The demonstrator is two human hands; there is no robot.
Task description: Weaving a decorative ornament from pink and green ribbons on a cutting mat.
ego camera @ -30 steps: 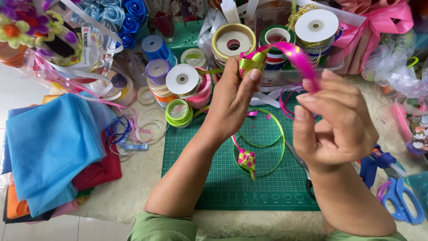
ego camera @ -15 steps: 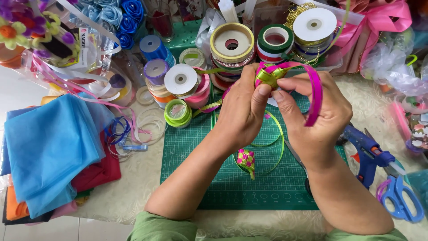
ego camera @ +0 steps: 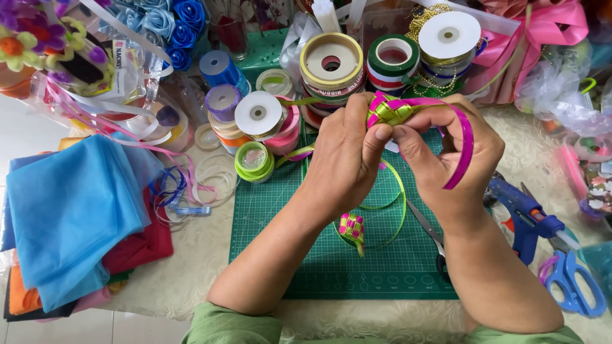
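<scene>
My left hand (ego camera: 347, 153) and my right hand (ego camera: 456, 156) meet above a green cutting mat (ego camera: 274, 223). Between their fingertips they pinch a small woven ribbon piece (ego camera: 387, 109) of green and magenta strips. A magenta ribbon strip (ego camera: 464, 143) loops from it over my right hand. A thin green ribbon loop (ego camera: 396, 204) trails down onto the mat. A finished woven ribbon piece (ego camera: 352, 227) lies on the mat below my hands.
Several ribbon spools (ego camera: 331, 62) crowd the mat's far edge. Blue fabric (ego camera: 70, 210) lies at the left over red cloth. A blue glue gun (ego camera: 526, 213), blue-handled scissors (ego camera: 577, 280) and dark scissors (ego camera: 428, 237) lie at the right. Blue ribbon roses (ego camera: 182, 22) sit at the back.
My hands came together and dropped slightly. The magenta strip, earlier held up between separate hands, now loops over my right hand while both hands pinch the woven piece.
</scene>
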